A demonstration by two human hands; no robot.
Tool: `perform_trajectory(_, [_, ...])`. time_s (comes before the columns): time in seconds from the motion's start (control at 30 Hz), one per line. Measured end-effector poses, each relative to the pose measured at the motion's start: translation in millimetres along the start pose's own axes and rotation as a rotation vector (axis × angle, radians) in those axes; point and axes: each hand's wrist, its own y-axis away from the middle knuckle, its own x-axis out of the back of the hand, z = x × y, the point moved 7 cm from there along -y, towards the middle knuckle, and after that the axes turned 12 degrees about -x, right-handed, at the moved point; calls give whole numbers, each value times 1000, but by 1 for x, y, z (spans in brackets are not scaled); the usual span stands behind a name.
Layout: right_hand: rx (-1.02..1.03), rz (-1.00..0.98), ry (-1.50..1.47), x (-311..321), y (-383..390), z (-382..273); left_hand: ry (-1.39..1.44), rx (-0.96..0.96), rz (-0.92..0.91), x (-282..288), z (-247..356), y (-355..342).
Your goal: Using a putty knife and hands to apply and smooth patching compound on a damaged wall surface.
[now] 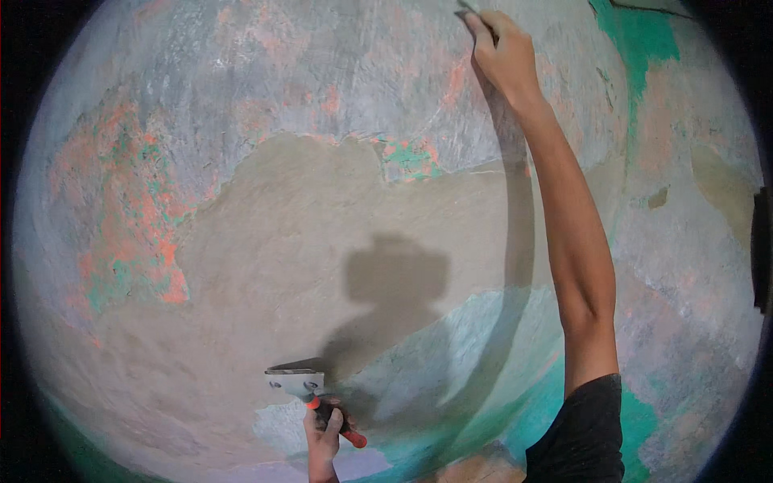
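Low in the view, my left hand is wrapped round the handle of a wide-bladed scraper. Its handle is black and red, and its pale metal blade points up with a dark grey strip along the top edge. My right arm reaches high up the wall. At its end my right hand is closed on a thin flat tool with a dark edge, held by the wall's upper part. The hand and the frame's top edge hide most of that tool, so its exact kind cannot be made out.
A patchy wall fills the view, with a smooth grey-beige area in the middle. Orange and green old paint shows at the left, and green paint at the upper right. A dark object stands at the right edge.
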Motion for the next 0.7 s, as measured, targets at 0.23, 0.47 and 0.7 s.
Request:
perform_trajectory(0.23, [78,-31,33,-4,1,-4,-10,-55,-48,2,0,-2])
perform_trajectory(0.47, [22,-72,-37,-9,5,6,-11,-72,-65,3,6,-2])
perform_trajectory(0.7, [79,-23,-22,-9,1,1,-72,-62,-31,-9,15,-7])
